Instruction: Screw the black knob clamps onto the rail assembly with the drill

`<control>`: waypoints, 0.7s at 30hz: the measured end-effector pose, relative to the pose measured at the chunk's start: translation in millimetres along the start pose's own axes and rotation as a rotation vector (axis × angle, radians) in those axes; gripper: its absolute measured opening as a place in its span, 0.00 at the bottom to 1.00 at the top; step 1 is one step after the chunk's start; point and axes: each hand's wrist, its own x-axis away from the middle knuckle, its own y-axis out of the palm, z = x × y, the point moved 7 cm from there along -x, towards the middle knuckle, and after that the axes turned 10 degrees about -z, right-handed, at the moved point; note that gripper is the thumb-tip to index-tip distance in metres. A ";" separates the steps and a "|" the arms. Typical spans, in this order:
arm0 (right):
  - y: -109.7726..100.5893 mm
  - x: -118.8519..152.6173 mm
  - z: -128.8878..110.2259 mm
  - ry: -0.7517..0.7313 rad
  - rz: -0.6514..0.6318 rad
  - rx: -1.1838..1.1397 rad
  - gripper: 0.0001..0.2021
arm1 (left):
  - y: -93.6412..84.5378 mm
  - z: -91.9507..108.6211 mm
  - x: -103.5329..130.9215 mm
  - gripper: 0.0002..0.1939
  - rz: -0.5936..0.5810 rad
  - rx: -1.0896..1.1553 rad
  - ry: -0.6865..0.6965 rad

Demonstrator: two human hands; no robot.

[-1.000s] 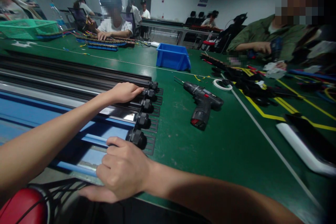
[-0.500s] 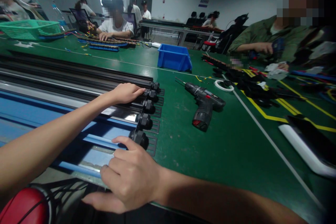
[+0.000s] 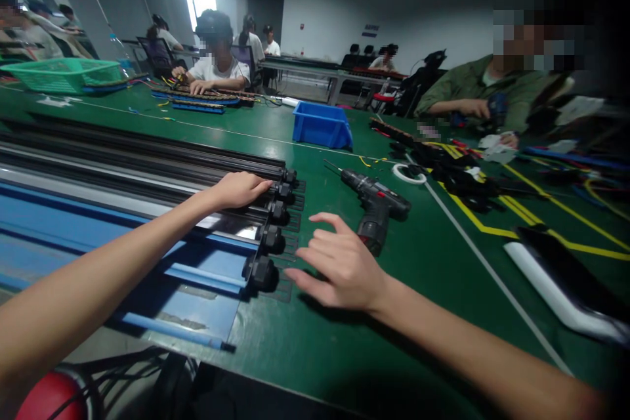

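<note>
My left hand point(image 3: 240, 189) lies over the black rails near their right end, fingers bent down and held together over one black rail point(image 3: 197, 174); part of the grip is hidden. Black cable glands point(image 3: 279, 212) stick out from the rail ends in a row, with flat slotted black tabs point(image 3: 290, 226) beside them. My right hand point(image 3: 344, 262) is open above the green table, just right of the nearest gland and touching none of them. Its fingers are apart and bent, holding nothing. A black cordless drill point(image 3: 377, 207) lies just beyond it.
A blue bin point(image 3: 322, 126) stands past the drill, near a white ring point(image 3: 409, 174). Black parts and yellow tape lines lie to the right, beside a white-edged dark device point(image 3: 556, 289). Across the green table point(image 3: 443, 315), a person in a green sleeve point(image 3: 455, 82) holds another drill.
My right hand has moved from above the blue rails at the near edge to the right, beyond the cable glands, and its fingers have opened. My left hand stays on the rails. The view has shifted slightly.
</note>
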 end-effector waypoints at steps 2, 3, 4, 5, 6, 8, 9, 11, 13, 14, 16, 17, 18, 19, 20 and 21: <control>12.5 22.2 18.7 0.058 -0.030 0.035 0.13 | 0.8 -1.0 -1.0 0.37 -0.002 0.002 -0.002; 17.0 31.9 25.6 0.081 -0.026 0.046 0.13 | 1.4 -1.6 -1.7 0.37 -0.004 0.005 -0.002; 20.4 40.2 31.0 0.099 -0.015 0.055 0.12 | 2.1 -2.1 -2.3 0.37 -0.008 0.007 -0.003; 22.9 46.5 34.9 0.114 -0.002 0.058 0.12 | 2.9 -2.5 -2.9 0.37 -0.012 0.009 -0.002; 24.6 51.0 37.8 0.128 0.009 0.057 0.12 | 3.3 -2.7 -3.3 0.37 -0.014 0.009 0.000; 26.4 55.3 41.8 0.153 0.014 0.038 0.11 | 3.4 -2.4 -3.6 0.36 -0.010 0.008 0.011; 26.4 56.0 43.5 0.169 0.006 0.024 0.11 | 3.3 -2.2 -3.5 0.36 -0.007 0.008 0.016; 23.7 56.5 46.5 0.196 -0.015 -0.011 0.12 | 3.2 -2.4 -3.3 0.36 -0.008 0.007 0.018; 15.8 58.5 49.2 0.209 -0.021 -0.042 0.19 | 3.7 -2.9 -3.5 0.36 -0.018 0.006 0.019; 10.0 60.4 50.8 0.213 -0.014 -0.054 0.22 | 4.0 -3.2 -3.7 0.36 -0.021 0.006 0.020; -3.5 65.8 55.0 0.233 0.003 -0.066 0.27 | 4.1 -3.3 -4.3 0.35 -0.019 0.009 0.027; -9.8 68.8 57.8 0.252 0.004 -0.066 0.29 | 4.2 -3.3 -4.5 0.35 -0.017 0.012 0.031; -15.1 71.7 60.6 0.278 -0.005 -0.062 0.30 | 4.2 -3.3 -4.7 0.35 -0.016 0.015 0.033; -18.7 74.1 63.1 0.305 -0.031 -0.055 0.31 | 4.3 -3.2 -4.8 0.35 -0.015 0.019 0.033; -20.8 76.0 65.1 0.333 -0.067 -0.046 0.32 | 4.2 -3.1 -4.8 0.35 -0.015 0.025 0.033; -21.7 77.3 66.2 0.356 -0.107 -0.037 0.33 | 4.2 -2.9 -4.7 0.35 -0.016 0.031 0.033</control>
